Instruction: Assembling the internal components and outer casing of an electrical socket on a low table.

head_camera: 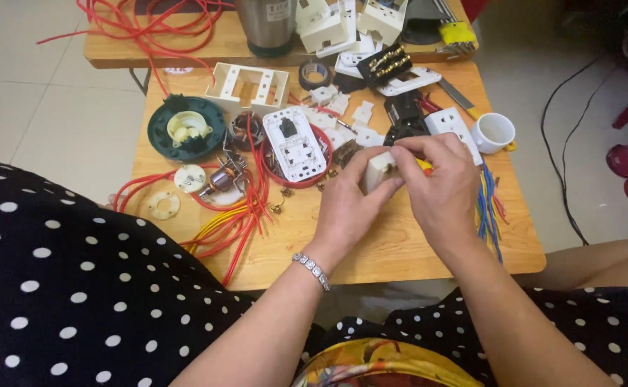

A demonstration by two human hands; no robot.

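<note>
Both my hands meet over the middle of a small wooden table [393, 247]. My left hand [346, 204], with a silver bracelet on the wrist, grips a small white socket module [381, 170] from the left. My right hand [439, 190] closes on the same module from the right, fingertips on its top edge, and a yellow tool tip shows just behind those fingers. A white socket faceplate [296, 143] lies in a red round dish [321, 136] just left of my hands.
Red and yellow wires [231, 215] sprawl at the left near a small motor rotor [221, 179] and a green round housing [185, 129]. White switch parts, black tape [315, 74], a white cup [493, 132] and blue wires [487, 208] crowd the back and right. A steel flask [267, 25] stands behind.
</note>
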